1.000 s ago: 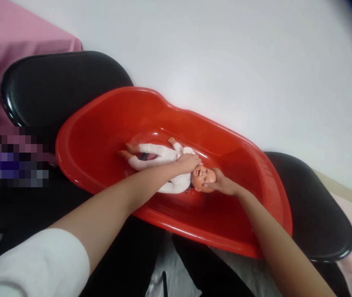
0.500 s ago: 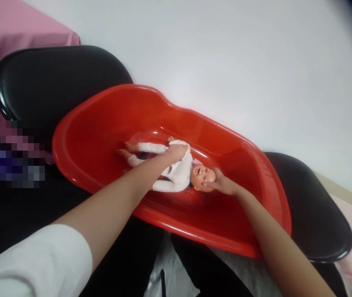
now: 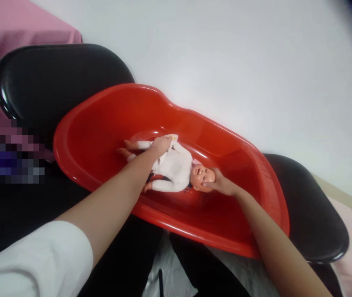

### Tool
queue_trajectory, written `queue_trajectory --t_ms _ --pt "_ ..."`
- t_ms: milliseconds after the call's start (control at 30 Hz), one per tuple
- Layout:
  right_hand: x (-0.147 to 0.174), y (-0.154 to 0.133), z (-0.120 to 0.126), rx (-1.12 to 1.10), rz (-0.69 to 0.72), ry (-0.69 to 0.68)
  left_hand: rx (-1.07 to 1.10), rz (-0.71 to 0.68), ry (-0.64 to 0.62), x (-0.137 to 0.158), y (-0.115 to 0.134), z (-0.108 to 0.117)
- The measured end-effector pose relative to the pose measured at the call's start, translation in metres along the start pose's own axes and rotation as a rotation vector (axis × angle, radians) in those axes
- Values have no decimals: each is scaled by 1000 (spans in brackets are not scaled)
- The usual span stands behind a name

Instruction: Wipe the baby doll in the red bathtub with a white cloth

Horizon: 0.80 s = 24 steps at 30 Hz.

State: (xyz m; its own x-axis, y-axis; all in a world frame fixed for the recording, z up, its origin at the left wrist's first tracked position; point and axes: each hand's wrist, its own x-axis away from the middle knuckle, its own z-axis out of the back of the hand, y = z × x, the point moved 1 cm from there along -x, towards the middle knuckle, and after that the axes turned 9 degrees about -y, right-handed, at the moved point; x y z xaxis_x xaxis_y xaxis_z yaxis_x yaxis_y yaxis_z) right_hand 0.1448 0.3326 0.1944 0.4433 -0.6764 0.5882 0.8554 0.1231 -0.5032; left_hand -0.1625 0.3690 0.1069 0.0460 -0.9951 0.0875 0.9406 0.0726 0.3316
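Inside the tub point(image 3: 98, 140), doll point(image 3: 177, 165) lies face-up; my right hand point(image 3: 222, 182) half-curled round its head, left hand point(image 3: 162, 145) bunched on a pale cloth point(image 3: 173, 139).

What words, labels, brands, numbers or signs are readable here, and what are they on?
There is no readable text.
Small white cloth in the left hand: a tiny yellow mark, too small to make out.
Glossy red plastic tub: faint lines at its right end, not legible as letters.
Baby doll with a white body: no lettering visible.
Pixelated patch at left: unreadable.
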Motion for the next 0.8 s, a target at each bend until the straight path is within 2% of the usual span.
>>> queue_trajectory --t_ms 267,400,467,567,667,800 --pt "-1 5 0 5 26 -2 42 143 106 10 -37 5" --pt "-3 8 0 -11 22 0 52 232 129 9 -43 5" --pt "-3 7 0 -10 27 -7 60 230 149 8 -40 5" --pt "-1 3 0 -13 27 1 57 156 173 8 -24 7" --pt "1 0 -1 -50 20 5 41 48 201 7 6 12" --pt "1 0 -1 -49 33 -9 31 -232 208 11 57 16"
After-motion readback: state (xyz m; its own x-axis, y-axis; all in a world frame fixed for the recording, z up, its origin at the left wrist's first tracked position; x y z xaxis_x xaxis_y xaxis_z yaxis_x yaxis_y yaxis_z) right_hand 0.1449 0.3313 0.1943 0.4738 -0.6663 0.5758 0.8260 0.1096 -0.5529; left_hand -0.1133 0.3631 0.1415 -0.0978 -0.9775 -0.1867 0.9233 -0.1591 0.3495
